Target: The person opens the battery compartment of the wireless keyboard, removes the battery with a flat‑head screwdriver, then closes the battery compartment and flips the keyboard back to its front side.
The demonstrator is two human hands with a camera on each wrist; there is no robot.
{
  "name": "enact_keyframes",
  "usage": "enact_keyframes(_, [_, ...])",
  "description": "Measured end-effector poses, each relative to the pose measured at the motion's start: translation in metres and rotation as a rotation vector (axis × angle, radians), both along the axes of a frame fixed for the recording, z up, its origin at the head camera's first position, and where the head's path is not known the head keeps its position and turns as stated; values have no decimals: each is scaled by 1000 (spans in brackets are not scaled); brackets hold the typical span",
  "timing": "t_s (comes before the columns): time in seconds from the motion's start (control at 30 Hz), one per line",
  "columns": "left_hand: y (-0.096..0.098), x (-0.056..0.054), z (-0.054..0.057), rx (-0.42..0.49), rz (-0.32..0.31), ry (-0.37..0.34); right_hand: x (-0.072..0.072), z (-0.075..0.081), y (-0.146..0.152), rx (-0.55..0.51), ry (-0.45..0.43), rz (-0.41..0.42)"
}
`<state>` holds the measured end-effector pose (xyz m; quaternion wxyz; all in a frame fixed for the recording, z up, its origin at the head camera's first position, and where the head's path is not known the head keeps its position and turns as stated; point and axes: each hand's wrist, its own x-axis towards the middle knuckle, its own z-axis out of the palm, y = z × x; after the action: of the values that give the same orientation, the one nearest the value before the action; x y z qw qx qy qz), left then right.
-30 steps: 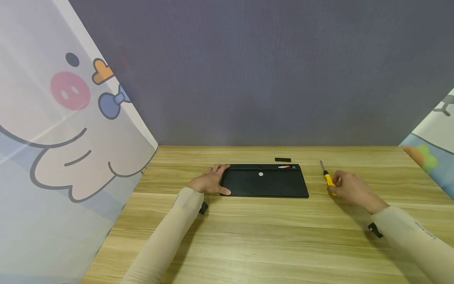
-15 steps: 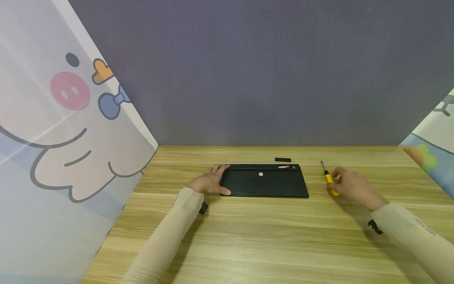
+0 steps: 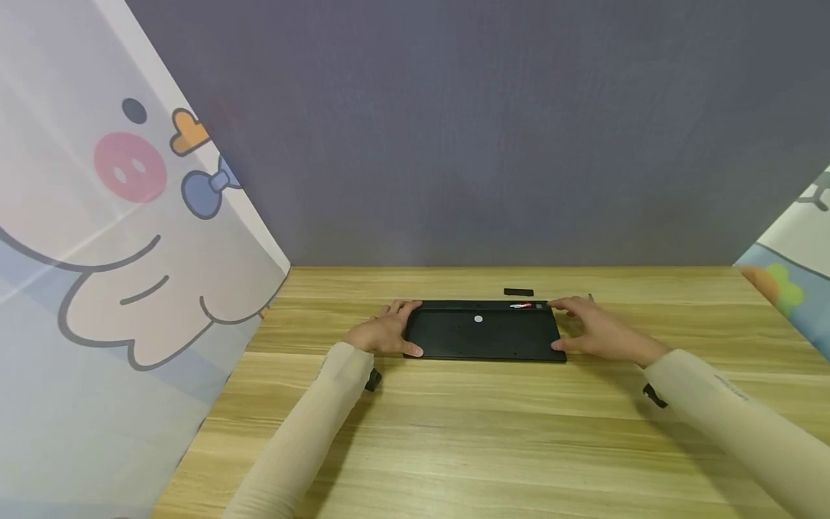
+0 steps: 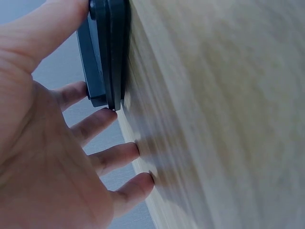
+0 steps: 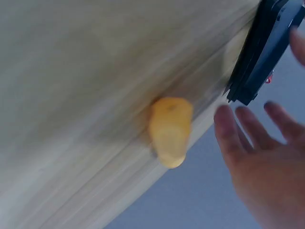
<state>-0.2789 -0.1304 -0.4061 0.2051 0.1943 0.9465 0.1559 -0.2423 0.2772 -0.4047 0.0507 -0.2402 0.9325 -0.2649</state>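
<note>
A black keyboard (image 3: 486,335) lies underside up on the table, a small red and white battery (image 3: 521,305) in the open slot along its far edge. My left hand (image 3: 385,331) holds its left end, thumb on the near corner and fingers at the far one. In the left wrist view two fingertips touch the keyboard's end (image 4: 102,62); the others rest on the wood. My right hand (image 3: 596,333) is spread at the right end, its fingers extended and seemingly just off it in the right wrist view. A yellow-handled screwdriver (image 5: 171,131) lies beside that hand, mostly hidden in the head view.
Behind the keyboard lies a small black battery cover (image 3: 519,292). A grey partition (image 3: 486,144) rises at the back edge of the wooden table (image 3: 467,440). Cartoon-printed curtains (image 3: 149,303) hang at both sides.
My right hand has let go of the yellow screwdriver and moved left to the keyboard's right end, its fingers spreading. My left hand has stayed in place.
</note>
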Motion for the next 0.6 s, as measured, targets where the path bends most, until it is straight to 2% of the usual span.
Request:
enact_keyframes(0.17, [0,-1,-1,18,-10,-6,-8,-2,-5,45,-23,63])
enact_keyframes(0.37, [-2,-2,-4,41,6,-1,-13,-3,-3,41,-38,73])
enact_keyframes(0.6, [-2,-2,-2,46,0,2,-13,-3,-1,45,-43,86])
